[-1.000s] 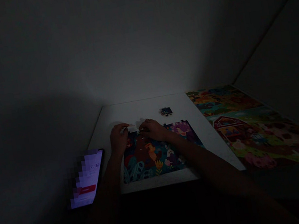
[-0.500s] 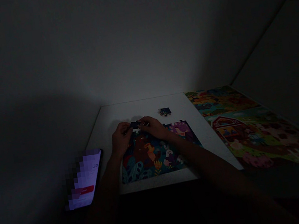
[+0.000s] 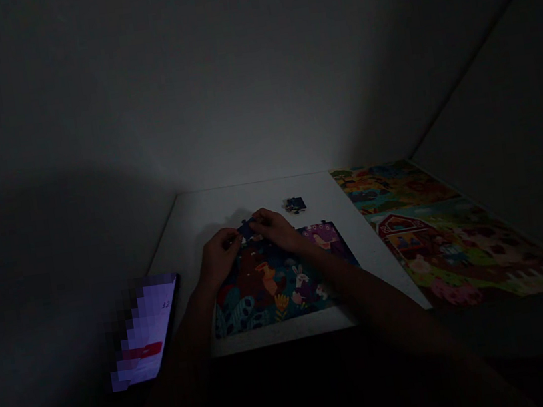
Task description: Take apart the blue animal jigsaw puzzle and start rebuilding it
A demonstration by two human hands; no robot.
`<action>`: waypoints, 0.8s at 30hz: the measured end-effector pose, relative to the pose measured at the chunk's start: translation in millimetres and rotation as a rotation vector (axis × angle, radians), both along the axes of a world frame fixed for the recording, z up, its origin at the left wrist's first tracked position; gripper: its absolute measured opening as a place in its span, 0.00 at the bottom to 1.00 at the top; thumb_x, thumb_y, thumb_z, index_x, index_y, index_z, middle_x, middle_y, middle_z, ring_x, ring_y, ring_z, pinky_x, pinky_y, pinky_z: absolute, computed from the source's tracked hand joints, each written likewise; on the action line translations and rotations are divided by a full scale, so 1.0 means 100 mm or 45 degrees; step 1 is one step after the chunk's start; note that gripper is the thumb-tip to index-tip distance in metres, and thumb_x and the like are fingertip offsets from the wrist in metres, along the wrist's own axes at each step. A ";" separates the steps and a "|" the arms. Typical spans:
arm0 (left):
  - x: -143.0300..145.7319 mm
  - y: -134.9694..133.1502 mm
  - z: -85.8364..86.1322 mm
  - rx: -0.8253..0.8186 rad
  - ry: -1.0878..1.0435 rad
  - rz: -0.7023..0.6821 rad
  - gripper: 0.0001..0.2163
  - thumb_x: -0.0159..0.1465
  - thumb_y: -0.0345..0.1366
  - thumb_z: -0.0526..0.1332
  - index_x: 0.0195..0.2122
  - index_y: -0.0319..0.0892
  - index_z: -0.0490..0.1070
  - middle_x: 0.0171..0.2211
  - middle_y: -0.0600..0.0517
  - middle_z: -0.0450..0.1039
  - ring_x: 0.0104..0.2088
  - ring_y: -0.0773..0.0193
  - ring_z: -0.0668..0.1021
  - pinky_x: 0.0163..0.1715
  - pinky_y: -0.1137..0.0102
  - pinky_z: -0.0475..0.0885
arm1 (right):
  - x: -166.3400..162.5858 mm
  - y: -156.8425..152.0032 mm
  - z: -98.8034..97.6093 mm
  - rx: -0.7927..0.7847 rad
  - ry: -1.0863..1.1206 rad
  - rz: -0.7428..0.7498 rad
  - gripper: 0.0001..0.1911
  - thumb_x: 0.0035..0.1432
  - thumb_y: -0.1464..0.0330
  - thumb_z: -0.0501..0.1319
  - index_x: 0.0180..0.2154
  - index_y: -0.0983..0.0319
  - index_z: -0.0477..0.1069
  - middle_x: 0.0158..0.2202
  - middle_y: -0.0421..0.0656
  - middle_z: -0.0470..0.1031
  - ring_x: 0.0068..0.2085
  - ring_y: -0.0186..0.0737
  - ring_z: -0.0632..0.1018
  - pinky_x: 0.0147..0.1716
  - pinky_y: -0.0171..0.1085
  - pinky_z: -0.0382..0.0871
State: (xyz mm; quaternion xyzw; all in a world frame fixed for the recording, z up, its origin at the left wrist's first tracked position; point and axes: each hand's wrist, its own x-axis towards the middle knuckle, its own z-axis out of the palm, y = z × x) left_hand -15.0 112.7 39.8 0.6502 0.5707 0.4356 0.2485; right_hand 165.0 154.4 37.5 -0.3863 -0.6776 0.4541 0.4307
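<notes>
While the light is poor, the relation at the hands reads well enough: a dark blue jigsaw piece [image 3: 247, 229] sits between the left hand [image 3: 220, 258] and the right hand [image 3: 275, 228], neither hand nearer than the other. Left fingertips pinch its left side; right fingertips grasp its right side. Both grips are closed on the one piece.

Position: at the far edge of the partly assembled jigsaw puzzle [image 3: 293, 305], left of its middle, just beyond the printed brown bear [image 3: 247, 267]. One knob points away from the body. Piece appears slightly turned against the puzzle's edge; fingers cover its ends, so cannot tell its long axis. Cannot tell either whether it touches the puzzle or hangs just above.

Loose jigsaw pieces [image 3: 294, 205] lie in a small heap on the white tabletop [image 3: 380, 276], beyond the puzzle and nearer the right hand. Lit phone [image 3: 154, 324] near the left forearm. Farmyard picture [image 3: 460, 254] well off to the right.
</notes>
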 end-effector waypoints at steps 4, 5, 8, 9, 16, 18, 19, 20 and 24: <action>0.01 -0.01 -0.01 0.003 0.031 -0.050 0.09 0.58 0.44 0.60 0.32 0.44 0.74 0.29 0.53 0.76 0.31 0.61 0.77 0.33 0.69 0.72 | 0.02 -0.01 0.05 -0.059 -0.029 0.042 0.12 0.58 0.62 0.61 0.40 0.61 0.68 0.31 0.38 0.72 0.33 0.35 0.73 0.33 0.34 0.67; 0.01 -0.01 -0.01 0.005 0.039 -0.056 0.09 0.58 0.44 0.60 0.31 0.44 0.74 0.29 0.53 0.76 0.31 0.61 0.77 0.33 0.69 0.72 | 0.03 -0.02 0.06 -0.064 -0.037 0.060 0.12 0.57 0.62 0.61 0.42 0.61 0.69 0.32 0.38 0.72 0.33 0.36 0.73 0.34 0.35 0.68; 0.01 -0.01 0.00 0.008 0.069 -0.064 0.09 0.58 0.43 0.61 0.31 0.44 0.74 0.30 0.52 0.77 0.33 0.60 0.78 0.34 0.68 0.72 | 0.05 -0.02 0.10 -0.055 -0.032 0.175 0.16 0.54 0.66 0.63 0.46 0.61 0.70 0.39 0.41 0.74 0.40 0.38 0.75 0.42 0.38 0.69; 0.01 -0.01 0.00 0.007 0.077 -0.073 0.08 0.58 0.43 0.61 0.31 0.44 0.74 0.30 0.52 0.77 0.33 0.60 0.78 0.35 0.68 0.72 | 0.06 -0.02 0.11 -0.048 -0.029 0.217 0.18 0.53 0.68 0.64 0.47 0.61 0.70 0.41 0.41 0.75 0.42 0.38 0.75 0.44 0.39 0.69; 0.00 0.00 -0.03 0.049 0.136 -0.093 0.10 0.62 0.44 0.58 0.32 0.44 0.74 0.32 0.51 0.77 0.34 0.60 0.78 0.37 0.68 0.72 | 0.23 0.08 0.11 -0.134 0.006 0.025 0.19 0.49 0.65 0.66 0.42 0.59 0.64 0.32 0.37 0.72 0.32 0.36 0.74 0.32 0.36 0.69; -0.01 0.02 -0.06 0.069 0.149 -0.085 0.11 0.62 0.44 0.58 0.33 0.44 0.74 0.32 0.51 0.77 0.34 0.60 0.78 0.38 0.68 0.72 | 0.32 0.14 0.12 -0.110 0.034 -0.064 0.20 0.49 0.63 0.66 0.43 0.59 0.63 0.30 0.36 0.72 0.30 0.36 0.73 0.29 0.35 0.68; -0.02 0.03 -0.07 0.077 0.155 -0.083 0.10 0.62 0.43 0.57 0.33 0.44 0.74 0.32 0.51 0.77 0.34 0.60 0.78 0.38 0.68 0.72 | 0.38 0.18 0.13 -0.084 0.044 -0.115 0.21 0.49 0.63 0.65 0.44 0.59 0.63 0.29 0.37 0.72 0.30 0.36 0.74 0.29 0.34 0.68; -0.02 0.03 -0.08 0.082 0.163 -0.081 0.10 0.63 0.43 0.57 0.33 0.44 0.74 0.32 0.51 0.77 0.34 0.60 0.78 0.37 0.67 0.72 | 0.43 0.21 0.13 -0.057 0.054 -0.162 0.21 0.49 0.62 0.64 0.45 0.59 0.64 0.29 0.37 0.73 0.30 0.36 0.74 0.29 0.35 0.68; -0.02 0.04 -0.08 0.091 0.189 -0.090 0.10 0.63 0.42 0.56 0.33 0.44 0.74 0.32 0.51 0.77 0.34 0.60 0.78 0.37 0.67 0.71 | 0.63 0.36 0.10 -0.002 0.100 -0.323 0.26 0.49 0.60 0.63 0.49 0.59 0.64 0.30 0.38 0.72 0.28 0.35 0.73 0.28 0.35 0.68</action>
